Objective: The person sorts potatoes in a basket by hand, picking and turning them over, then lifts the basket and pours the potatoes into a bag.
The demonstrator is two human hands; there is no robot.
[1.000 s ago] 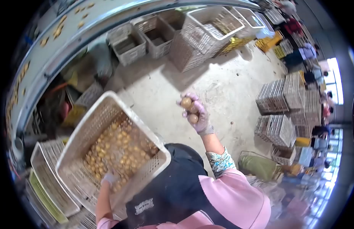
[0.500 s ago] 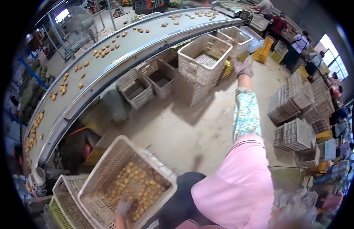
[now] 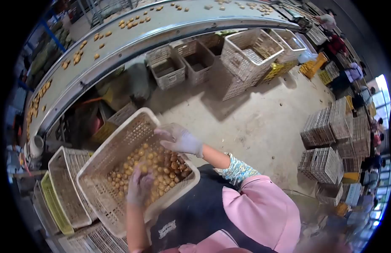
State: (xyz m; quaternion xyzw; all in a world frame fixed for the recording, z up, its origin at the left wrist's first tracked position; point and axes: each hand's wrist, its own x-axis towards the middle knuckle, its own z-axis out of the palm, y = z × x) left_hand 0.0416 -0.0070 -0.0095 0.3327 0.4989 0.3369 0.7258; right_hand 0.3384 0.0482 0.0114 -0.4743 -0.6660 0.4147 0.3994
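Note:
A large white plastic crate stands tilted in front of me, with many small yellow potatoes inside. Darker, reddish-brown potatoes lie on its right side. My left hand, in a pale glove, is inside the crate just over the potatoes; its fingers are blurred, and whether they grip a potato is unclear. My right hand, gloved too, is over the crate's upper right rim with its fingers stretched out and nothing held.
A conveyor belt carrying scattered potatoes curves along the far side. Below it stand several crates, two of them stacked. More crate stacks are on the right, with people beyond. A yellow-green crate sits at left.
My right hand has come back from far out over the floor to the crate's rim. My left hand has risen slightly within the crate. The view has shifted.

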